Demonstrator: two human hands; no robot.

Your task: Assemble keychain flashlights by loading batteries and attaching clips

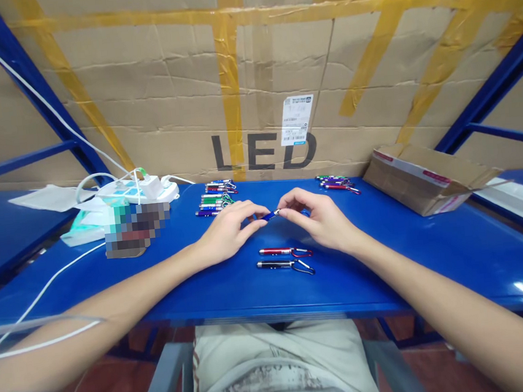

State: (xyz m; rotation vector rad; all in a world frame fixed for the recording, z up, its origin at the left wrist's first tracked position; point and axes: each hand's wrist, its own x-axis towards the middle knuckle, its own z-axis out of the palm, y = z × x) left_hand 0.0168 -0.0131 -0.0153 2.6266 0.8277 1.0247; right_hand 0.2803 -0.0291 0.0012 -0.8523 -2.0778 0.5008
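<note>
Above the middle of the blue table, my left hand [234, 228] pinches one end of a small blue keychain flashlight [271, 215] between thumb and fingers. The other end is held in the fingertips of my right hand [319, 218]. Just below my hands lie a red keychain flashlight [274, 252] and a black keychain flashlight [272, 264], side by side, each with a carabiner clip at its right end. Beyond my left hand is a row of several flashlights [211, 199] in blue, red and green, partly hidden by that hand. Behind my right hand rests a smaller group of flashlights [335, 182].
An open cardboard box [427, 183] stands at the right. To the left are a white power strip [150, 188] with cables, a tissue pack [91, 223] and a blurred-out object [138, 231]. A large carton wall marked LED [173, 99] closes off the back.
</note>
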